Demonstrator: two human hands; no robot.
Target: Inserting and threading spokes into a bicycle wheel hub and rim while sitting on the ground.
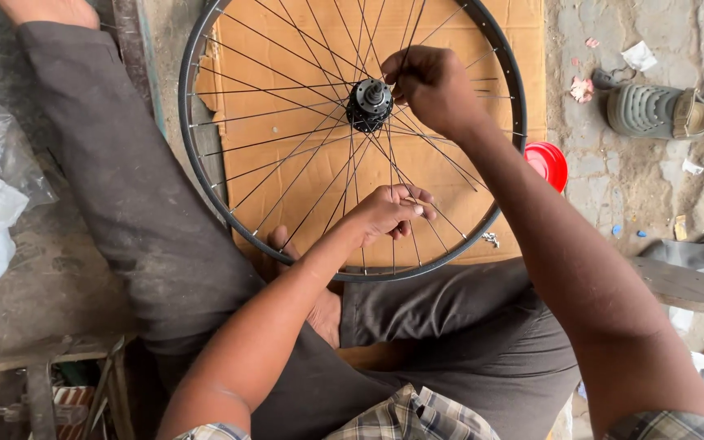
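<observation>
1. Head view: the wheel (287, 163) lies flat on cardboard (450, 163), across the legs.
2. Left hand (386, 213) pinches a spoke (429, 213) near the rim's near edge.
3. Right hand (433, 85) pinches spokes beside the hub (368, 103).

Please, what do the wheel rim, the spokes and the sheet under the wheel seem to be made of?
The wheel rim looks like dark painted or anodised metal, smooth with a dull sheen. The spokes seem bare steel wire: thin, straight, grey. The sheet under them is probably corrugated cardboard, brown and matt, with creases and a torn edge. The left hand and right hand pinch spokes.
</observation>
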